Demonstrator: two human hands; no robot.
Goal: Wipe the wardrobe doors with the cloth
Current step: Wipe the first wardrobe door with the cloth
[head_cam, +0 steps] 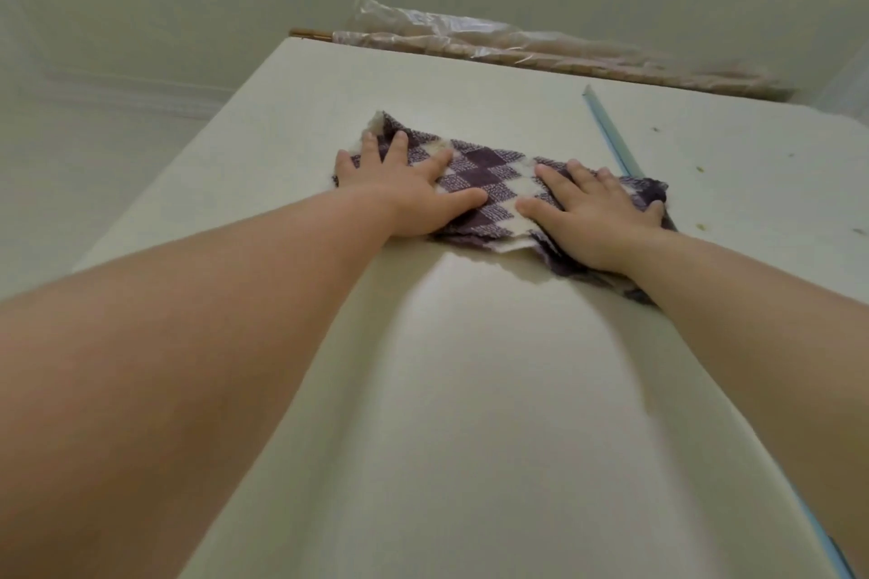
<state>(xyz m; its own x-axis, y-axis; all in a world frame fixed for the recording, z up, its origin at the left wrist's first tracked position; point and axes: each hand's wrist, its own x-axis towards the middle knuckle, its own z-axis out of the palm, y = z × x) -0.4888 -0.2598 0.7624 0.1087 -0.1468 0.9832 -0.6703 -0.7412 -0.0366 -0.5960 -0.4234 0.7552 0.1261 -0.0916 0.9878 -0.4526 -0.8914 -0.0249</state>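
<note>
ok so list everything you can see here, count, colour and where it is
wardrobe doors: two, cream, filling the view; left door, right door
blue strip: one, light blue, along the seam between the doors
cloth: one, purple and white check, flat against the left door, its right end over the strip
spots: a few, small and dark, on the right door
wrapped roll: one, beige in clear plastic, lying on top of the wardrobe
moulding: one, white, upper left below the ceiling
left forearm and right forearm: two, bare, reaching up from the bottom corners
left grip: one, bare hand, fingers spread, pressing the cloth
right grip: one, bare hand, fingers spread, pressing the cloth
</note>
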